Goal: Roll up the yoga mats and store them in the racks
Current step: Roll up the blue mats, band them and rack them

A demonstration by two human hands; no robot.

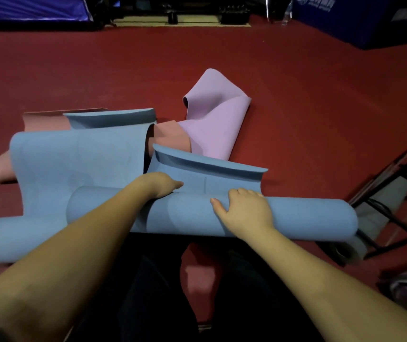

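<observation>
A blue yoga mat (pixel 296 215) lies across the red floor in front of me, most of it wound into a thick roll. Its free end (pixel 210 169) curls upward beyond the roll. My right hand (pixel 244 211) rests on top of the roll, palm down, fingers curved over it. My left hand (pixel 163 185) reaches past the roll and presses on the flat part of the mat, fingers partly hidden. A second blue mat (pixel 74 156) lies loosely bent at the left. A pink mat (pixel 170 138) and a lilac mat (pixel 210 119) lie crumpled behind.
A black metal rack (pixel 392 193) stands at the right with a rolled grey mat (pixel 355 248) in its lower part. Blue padded barriers (pixel 370 21) and wheeled equipment (pixel 172 17) line the far edge. My dark-trousered legs (pixel 148 292) are below the roll.
</observation>
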